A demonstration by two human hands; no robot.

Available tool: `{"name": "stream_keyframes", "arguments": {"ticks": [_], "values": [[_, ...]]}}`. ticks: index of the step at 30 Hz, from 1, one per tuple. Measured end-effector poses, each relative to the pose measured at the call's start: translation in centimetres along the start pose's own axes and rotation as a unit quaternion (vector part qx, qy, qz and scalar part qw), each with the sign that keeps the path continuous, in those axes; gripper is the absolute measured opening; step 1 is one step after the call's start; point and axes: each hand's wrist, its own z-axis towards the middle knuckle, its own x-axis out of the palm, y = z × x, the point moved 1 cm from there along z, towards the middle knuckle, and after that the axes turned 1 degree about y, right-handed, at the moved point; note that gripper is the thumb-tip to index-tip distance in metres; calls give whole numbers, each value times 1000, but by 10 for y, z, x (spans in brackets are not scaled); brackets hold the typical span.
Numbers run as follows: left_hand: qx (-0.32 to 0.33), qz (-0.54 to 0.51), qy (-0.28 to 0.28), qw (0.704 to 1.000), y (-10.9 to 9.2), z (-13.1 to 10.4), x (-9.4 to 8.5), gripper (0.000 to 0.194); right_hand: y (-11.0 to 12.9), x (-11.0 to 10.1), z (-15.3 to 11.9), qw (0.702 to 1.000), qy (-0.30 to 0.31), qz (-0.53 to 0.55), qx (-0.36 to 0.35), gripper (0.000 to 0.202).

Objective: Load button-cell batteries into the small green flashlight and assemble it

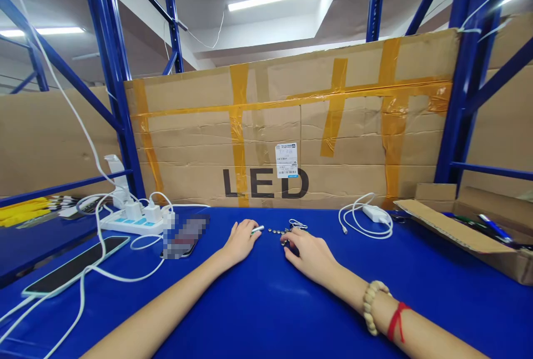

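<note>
My left hand (242,242) rests on the blue tabletop with its fingers closed on a slim silvery pen-like stick (257,229); only the stick's end shows, beyond the index finger. To its right, a short row of small round shiny pieces (276,231) lies on the table. My right hand (310,252) is over the right end of that row. Its fingers are curled down and the thumb is apart from them. Its fingertips touch some of the small pieces, and part of the row is hidden under them. A thin white looped cord (297,224) lies just behind the right hand.
At left are a white power strip (133,223) with plugs and cables, a phone (79,266) and a blurred dark phone-like device (191,237). At right lie a coiled white charger cable (368,231) and an open cardboard box (462,231) of pens. Cardboard (191,148) stands behind.
</note>
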Motion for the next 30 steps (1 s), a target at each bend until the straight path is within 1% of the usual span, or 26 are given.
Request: {"name": "stream_keyframes", "arguments": {"ticks": [3,6,8,10,12,15,18,21,24,27,30], "values": [[-12,11,-15,1000,5,2,-4,17,0,-2,-1,1000,10,-24,16,31],[-16,34,-46,998,3,-1,-11,21,-1,-2,-1,999,21,-35,21,30],[-18,81,-74,994,-1,-4,-16,25,-2,-2,-1,999,22,-36,15,28],[-21,135,-92,986,-4,-6,-19,24,-4,-1,0,999,17,-33,8,27],[-20,164,-91,982,-5,-7,-21,21,-6,-1,0,1000,11,-29,2,27],[-5,172,-79,982,-9,-9,-21,22,-7,-1,0,1000,10,-19,-11,26],[34,146,-63,987,-21,-12,-17,23,-6,-3,0,1000,15,-14,-22,23],[80,76,-49,993,-37,-17,-11,22,-5,-4,0,1000,14,-9,-16,20],[93,19,-33,995,-48,-22,-6,19,-6,-3,1,1000,10,15,2,18],[99,1,-13,995,-50,-24,-4,19,-8,-1,2,999,6,42,26,16],[97,-2,-13,995,-46,-23,-3,19,-8,-1,2,997,7,59,38,15]]}}
